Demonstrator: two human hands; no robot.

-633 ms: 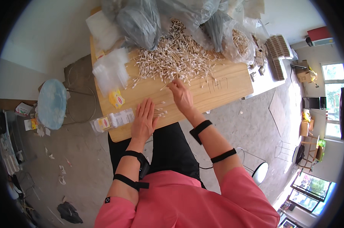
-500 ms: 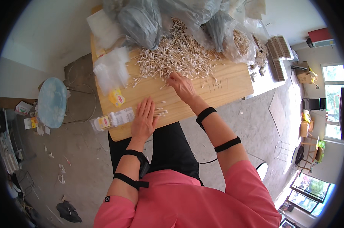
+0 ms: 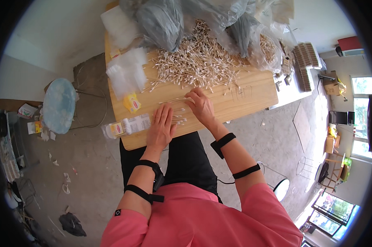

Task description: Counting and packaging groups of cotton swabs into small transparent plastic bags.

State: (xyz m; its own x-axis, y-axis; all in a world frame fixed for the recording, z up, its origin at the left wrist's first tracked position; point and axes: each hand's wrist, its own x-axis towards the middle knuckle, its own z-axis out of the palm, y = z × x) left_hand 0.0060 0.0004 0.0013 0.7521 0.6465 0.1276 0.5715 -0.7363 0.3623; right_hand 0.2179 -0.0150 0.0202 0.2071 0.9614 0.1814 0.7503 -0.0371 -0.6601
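My left hand (image 3: 160,126) lies flat with fingers stretched over a small row of cotton swabs (image 3: 178,120) near the table's front edge; their white tips stick out on its right. Just left of that hand is a clear packet of cotton swabs (image 3: 133,124) with a yellow label. My right hand (image 3: 201,106) is closed in a pinch on a cotton swab (image 3: 169,101), which points left toward the left fingertips. Beyond both hands a large heap of loose cotton swabs (image 3: 198,61) covers the back of the wooden table (image 3: 256,88).
Yellow labels (image 3: 132,103) and a stack of clear plastic sleeves (image 3: 126,74) lie at the left of the table. Grey plastic bags (image 3: 160,24) stand behind the heap. A blue round stool (image 3: 59,106) is on the left; bundled swabs (image 3: 306,55) sit at far right.
My right hand has drawn back from the edge of the heap toward my left hand, with a cotton swab now showing in its fingers. The left hand stays flat over the row.
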